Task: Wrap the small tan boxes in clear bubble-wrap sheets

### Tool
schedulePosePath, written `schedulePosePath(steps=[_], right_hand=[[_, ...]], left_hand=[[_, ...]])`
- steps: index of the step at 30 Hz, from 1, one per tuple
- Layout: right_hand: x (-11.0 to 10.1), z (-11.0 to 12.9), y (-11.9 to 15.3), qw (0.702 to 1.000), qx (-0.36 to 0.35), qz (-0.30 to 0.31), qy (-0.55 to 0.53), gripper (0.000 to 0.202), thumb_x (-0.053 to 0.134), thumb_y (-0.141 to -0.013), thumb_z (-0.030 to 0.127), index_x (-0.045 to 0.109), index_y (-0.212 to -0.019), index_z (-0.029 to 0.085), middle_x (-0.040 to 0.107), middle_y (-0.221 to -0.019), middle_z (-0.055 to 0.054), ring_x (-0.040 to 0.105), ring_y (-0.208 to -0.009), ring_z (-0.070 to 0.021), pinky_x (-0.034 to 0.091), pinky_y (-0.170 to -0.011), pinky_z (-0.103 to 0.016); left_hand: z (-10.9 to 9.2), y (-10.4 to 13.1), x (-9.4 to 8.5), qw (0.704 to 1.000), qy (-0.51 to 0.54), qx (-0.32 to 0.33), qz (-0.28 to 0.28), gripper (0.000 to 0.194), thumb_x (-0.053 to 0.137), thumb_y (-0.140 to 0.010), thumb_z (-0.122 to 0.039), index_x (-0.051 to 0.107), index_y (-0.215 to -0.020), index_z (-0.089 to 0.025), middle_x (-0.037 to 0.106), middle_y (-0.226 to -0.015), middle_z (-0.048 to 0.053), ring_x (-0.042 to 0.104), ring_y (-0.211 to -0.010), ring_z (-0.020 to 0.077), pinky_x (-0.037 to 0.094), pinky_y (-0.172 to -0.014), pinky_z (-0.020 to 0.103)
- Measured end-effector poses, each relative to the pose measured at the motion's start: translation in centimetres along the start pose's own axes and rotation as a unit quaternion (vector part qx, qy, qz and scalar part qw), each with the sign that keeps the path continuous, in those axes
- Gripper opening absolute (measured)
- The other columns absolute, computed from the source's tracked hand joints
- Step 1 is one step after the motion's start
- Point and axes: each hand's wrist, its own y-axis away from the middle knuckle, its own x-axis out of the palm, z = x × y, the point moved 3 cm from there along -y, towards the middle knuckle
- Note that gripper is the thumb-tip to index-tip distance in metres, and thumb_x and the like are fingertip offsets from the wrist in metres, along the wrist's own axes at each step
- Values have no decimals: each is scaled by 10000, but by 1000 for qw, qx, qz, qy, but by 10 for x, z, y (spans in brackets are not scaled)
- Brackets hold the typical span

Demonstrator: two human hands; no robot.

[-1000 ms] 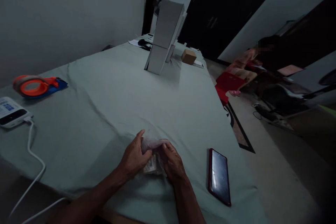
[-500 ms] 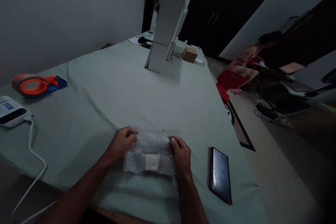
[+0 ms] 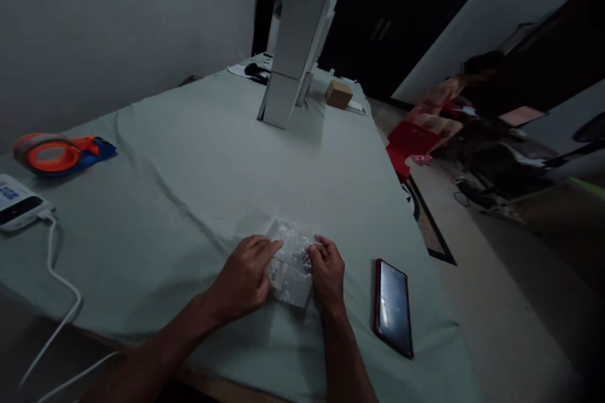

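Observation:
Between my hands, near the front of the table, is a piece of clear bubble wrap with a small pale item showing through its left part. What that item is cannot be made out. My left hand grips the left side, index finger stretched across the top of the plastic and thumb lower down. At the right edge, my right hand pinches the wrap between thumb and fingers. Right of that hand lies a phone in a dark red case.
On the left sit an orange and blue tape dispenser and a white device with a white cable. Farther back are tall white boxes and a small brown box. A person sits beyond the table at right.
My left hand has moved right and turned over the wrap, its index finger now stretched out. The flat, wide wrap has become narrower and bunched. My right hand has kept its pinch.

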Motion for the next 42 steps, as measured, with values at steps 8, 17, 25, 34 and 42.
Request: schedulePosePath(steps=[8, 17, 25, 34, 42], right_hand=[[0, 1, 1, 999, -30, 6, 34, 437, 614, -771, 424, 577, -1097, 135, 649, -756, -13, 586, -640, -164, 463, -575, -274], [-1, 0, -1, 998, -44, -3, 49, 422, 615, -769, 406, 584, -1089, 132, 655, -762, -18, 603, -690, -176, 472, -648, -287], [-1, -1, -2, 996, -50, 1, 70, 450, 603, -774, 422, 585, -1108, 121, 670, -808, -40, 609, -709, -183, 480, -668, -300], [4, 2, 2, 993, -76, 16, 92, 435, 591, -784, 407, 595, -1124, 136, 656, -814, -36, 595, -708, -177, 481, -655, -293], [13, 18, -6, 989, -105, 42, 99, 409, 527, -832, 415, 557, -1141, 148, 654, -825, -37, 613, -721, -163, 492, -667, -277]], left_hand=[[-8, 1, -5, 989, -102, -40, 95, 505, 564, -658, -127, 592, -1160, -175, 626, -961, 100, 551, -1003, 292, 309, -1094, 486], [-34, 32, -27, 961, -186, -82, 187, 186, 517, -777, -99, 648, -873, -189, 630, -874, 67, 553, -934, 261, 375, -976, 493], [-59, 79, -27, 876, -124, -151, 442, 194, 617, -755, -205, 693, -932, -181, 729, -872, 91, 676, -821, 287, 506, -749, 393], [-51, 10, -42, 994, -106, 24, 15, 264, 428, -897, -99, 618, -1070, -158, 624, -1187, 113, 469, -1239, 285, 392, -1022, 448], [-16, 28, -21, 982, -46, -135, 127, 272, 315, -974, -210, 582, -1018, -190, 668, -952, 62, 638, -825, 203, 506, -766, 344]])
